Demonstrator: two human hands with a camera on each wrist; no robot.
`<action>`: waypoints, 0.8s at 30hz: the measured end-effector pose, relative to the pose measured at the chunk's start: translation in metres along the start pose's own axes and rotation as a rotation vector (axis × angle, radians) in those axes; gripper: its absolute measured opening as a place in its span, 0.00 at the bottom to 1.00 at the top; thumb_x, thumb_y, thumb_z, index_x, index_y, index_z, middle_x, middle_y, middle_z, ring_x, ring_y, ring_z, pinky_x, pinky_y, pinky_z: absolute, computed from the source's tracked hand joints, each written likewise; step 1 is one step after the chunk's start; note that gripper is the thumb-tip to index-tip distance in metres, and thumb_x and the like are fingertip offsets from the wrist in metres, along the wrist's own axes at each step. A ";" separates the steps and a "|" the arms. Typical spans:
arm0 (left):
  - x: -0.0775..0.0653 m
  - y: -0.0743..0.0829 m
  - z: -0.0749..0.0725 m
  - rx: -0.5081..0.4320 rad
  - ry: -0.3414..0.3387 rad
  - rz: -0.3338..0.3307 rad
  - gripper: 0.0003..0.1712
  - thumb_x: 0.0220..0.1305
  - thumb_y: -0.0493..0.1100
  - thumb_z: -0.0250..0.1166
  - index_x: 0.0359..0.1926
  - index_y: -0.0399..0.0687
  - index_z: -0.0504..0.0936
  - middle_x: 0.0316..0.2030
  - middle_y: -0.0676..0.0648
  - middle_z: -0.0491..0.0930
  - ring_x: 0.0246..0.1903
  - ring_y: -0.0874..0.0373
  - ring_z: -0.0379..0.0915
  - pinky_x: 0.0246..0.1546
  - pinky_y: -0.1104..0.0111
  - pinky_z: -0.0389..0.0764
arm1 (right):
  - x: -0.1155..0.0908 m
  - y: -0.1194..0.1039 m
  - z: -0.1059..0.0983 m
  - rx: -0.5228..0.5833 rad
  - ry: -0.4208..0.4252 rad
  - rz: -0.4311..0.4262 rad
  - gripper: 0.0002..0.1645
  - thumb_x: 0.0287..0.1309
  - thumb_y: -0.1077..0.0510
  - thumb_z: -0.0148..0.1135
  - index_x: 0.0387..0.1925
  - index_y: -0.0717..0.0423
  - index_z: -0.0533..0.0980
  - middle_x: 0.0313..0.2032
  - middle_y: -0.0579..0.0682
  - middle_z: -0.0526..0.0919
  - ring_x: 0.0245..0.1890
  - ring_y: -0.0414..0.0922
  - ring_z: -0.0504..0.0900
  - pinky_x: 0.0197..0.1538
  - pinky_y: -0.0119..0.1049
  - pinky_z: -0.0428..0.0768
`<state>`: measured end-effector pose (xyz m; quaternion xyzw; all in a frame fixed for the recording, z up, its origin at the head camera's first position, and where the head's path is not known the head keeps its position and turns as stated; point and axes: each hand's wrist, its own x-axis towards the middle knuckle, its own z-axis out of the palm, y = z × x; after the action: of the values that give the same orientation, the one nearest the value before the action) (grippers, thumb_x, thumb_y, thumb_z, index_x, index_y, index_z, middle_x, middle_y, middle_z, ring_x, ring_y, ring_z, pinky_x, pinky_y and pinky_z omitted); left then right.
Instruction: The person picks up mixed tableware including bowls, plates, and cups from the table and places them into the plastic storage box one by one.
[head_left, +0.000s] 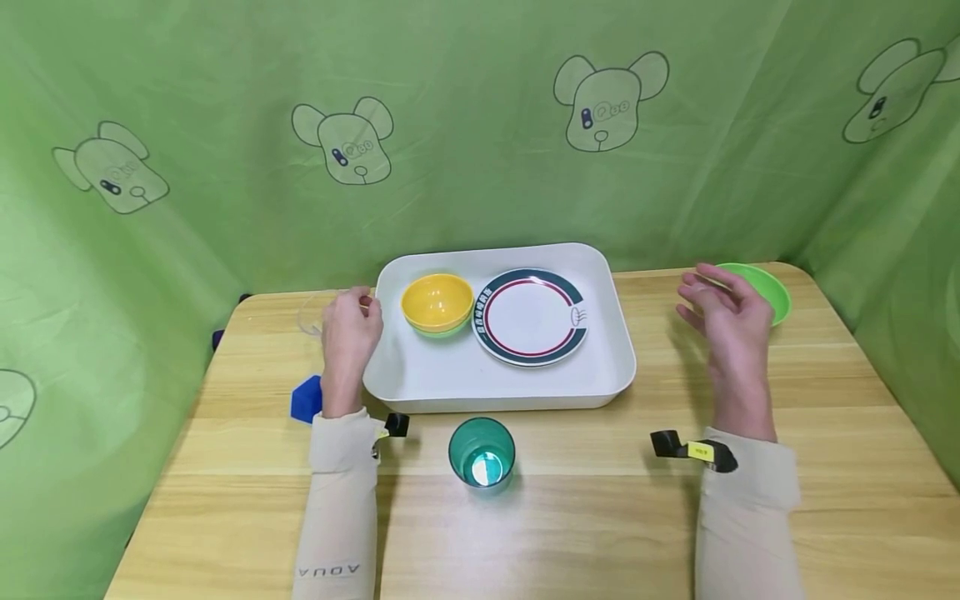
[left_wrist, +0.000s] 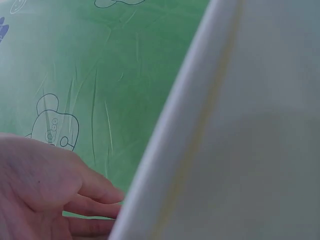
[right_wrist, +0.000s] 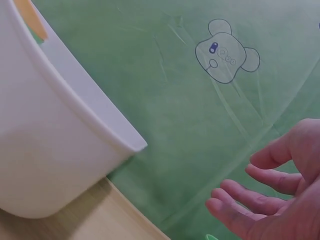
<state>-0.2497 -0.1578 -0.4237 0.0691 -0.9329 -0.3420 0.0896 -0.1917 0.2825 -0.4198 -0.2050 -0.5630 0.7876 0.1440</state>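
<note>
A white rectangular basin (head_left: 420, 379) stands at the back middle of the table. Inside it, a yellow bowl (head_left: 438, 300) is stacked on a light green one (head_left: 442, 331), beside a white plate (head_left: 528, 321) with a dark green patterned rim. My left hand (head_left: 351, 329) hovers by the basin's left wall, fingers loosely bent; in the left wrist view the wall hides its fingertips. Well to the right of the basin, my right hand (head_left: 726, 312) is raised with relaxed, spread fingers and holds nothing. Partly behind it sits a bright green bowl (head_left: 772, 293).
A teal see-through cup (head_left: 482, 454) stands in front of the basin, between the forearms. A blue angular block (head_left: 306, 400) lies left of the left wrist, and a transparent rounded object (head_left: 307, 321) is partly behind that hand. Green curtain (head_left: 480, 167) borders the table's back and sides.
</note>
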 end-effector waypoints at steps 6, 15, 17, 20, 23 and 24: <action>0.000 -0.001 0.000 0.046 -0.061 -0.008 0.19 0.73 0.38 0.57 0.59 0.34 0.82 0.48 0.36 0.85 0.47 0.41 0.82 0.49 0.50 0.82 | 0.002 -0.001 -0.006 0.004 0.031 -0.011 0.22 0.66 0.68 0.64 0.61 0.59 0.77 0.49 0.51 0.85 0.45 0.41 0.85 0.48 0.31 0.86; 0.001 -0.003 0.001 0.105 -0.132 -0.026 0.21 0.73 0.37 0.55 0.62 0.39 0.81 0.51 0.37 0.84 0.49 0.41 0.80 0.46 0.50 0.81 | 0.005 -0.001 -0.014 0.056 0.074 -0.011 0.17 0.65 0.71 0.63 0.53 0.56 0.81 0.44 0.49 0.86 0.43 0.41 0.85 0.42 0.29 0.87; 0.001 -0.003 0.000 0.106 -0.142 -0.027 0.21 0.72 0.36 0.55 0.63 0.38 0.80 0.53 0.36 0.84 0.50 0.40 0.80 0.47 0.49 0.81 | 0.006 -0.001 -0.016 0.050 0.092 -0.012 0.17 0.66 0.71 0.63 0.54 0.56 0.81 0.43 0.49 0.86 0.41 0.40 0.85 0.40 0.29 0.87; 0.001 -0.003 0.001 0.102 -0.149 -0.028 0.22 0.72 0.35 0.55 0.63 0.38 0.80 0.53 0.36 0.84 0.52 0.40 0.80 0.48 0.49 0.82 | 0.008 -0.002 -0.019 0.048 0.118 0.000 0.19 0.66 0.70 0.63 0.55 0.55 0.80 0.42 0.47 0.86 0.41 0.39 0.84 0.38 0.27 0.86; 0.000 -0.004 0.001 0.100 -0.155 -0.029 0.23 0.71 0.34 0.55 0.64 0.38 0.79 0.54 0.36 0.83 0.53 0.39 0.79 0.50 0.49 0.82 | 0.010 -0.002 -0.022 0.045 0.144 0.010 0.22 0.65 0.70 0.64 0.59 0.54 0.78 0.44 0.48 0.86 0.44 0.40 0.84 0.36 0.26 0.85; 0.000 -0.004 0.001 0.098 -0.158 -0.029 0.23 0.71 0.34 0.55 0.64 0.38 0.79 0.54 0.35 0.83 0.53 0.39 0.79 0.50 0.49 0.82 | 0.010 -0.002 -0.023 0.041 0.154 0.012 0.23 0.65 0.70 0.64 0.59 0.55 0.78 0.45 0.48 0.86 0.46 0.40 0.83 0.36 0.25 0.85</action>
<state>-0.2499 -0.1602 -0.4265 0.0599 -0.9515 -0.3016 0.0074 -0.1892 0.3072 -0.4263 -0.2652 -0.5328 0.7817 0.1865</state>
